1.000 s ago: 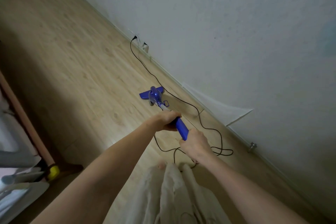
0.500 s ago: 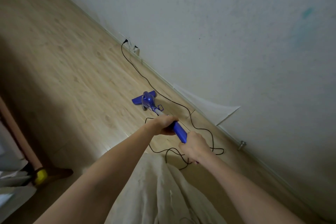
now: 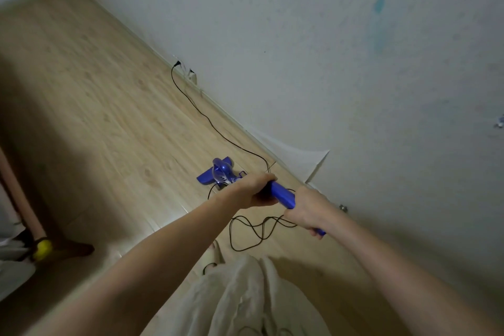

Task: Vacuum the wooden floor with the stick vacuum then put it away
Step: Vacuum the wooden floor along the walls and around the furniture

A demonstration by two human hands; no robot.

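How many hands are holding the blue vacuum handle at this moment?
2. The left hand grips the blue vacuum handle further down, toward the vacuum head. The right hand grips its upper end, nearer the wall.

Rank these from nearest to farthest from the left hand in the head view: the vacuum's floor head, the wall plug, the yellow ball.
From the left hand:
1. Floor head, just ahead of the hand on the wooden floor.
2. Wall plug, far ahead at the foot of the wall.
3. Yellow ball, far left, low by the furniture leg.
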